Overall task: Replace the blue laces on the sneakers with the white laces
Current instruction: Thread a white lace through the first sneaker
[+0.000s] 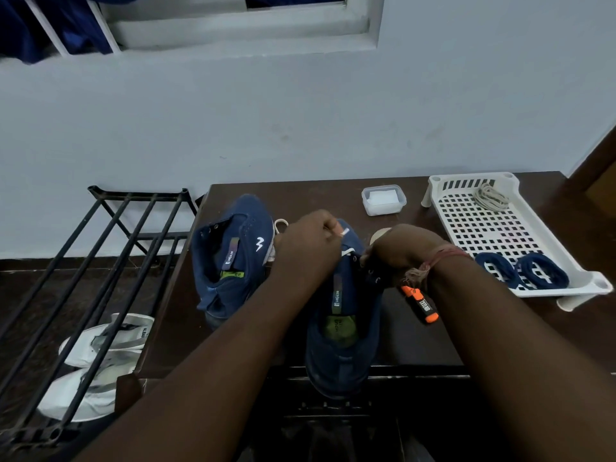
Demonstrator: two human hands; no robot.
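White lace [346, 251] runs through the front eyelets of the near blue sneaker [343, 328], which stands on the dark tabletop [416, 341] with its heel over the front edge. The left hand [310, 248] pinches the lace tip with curled fingers; the right hand [400, 251] grips the sneaker's eyelet flap. The second sneaker [233, 255] lies just left. Two coiled blue laces [520, 270] sit in the white tray [443, 188], near an orange highlighter [421, 305].
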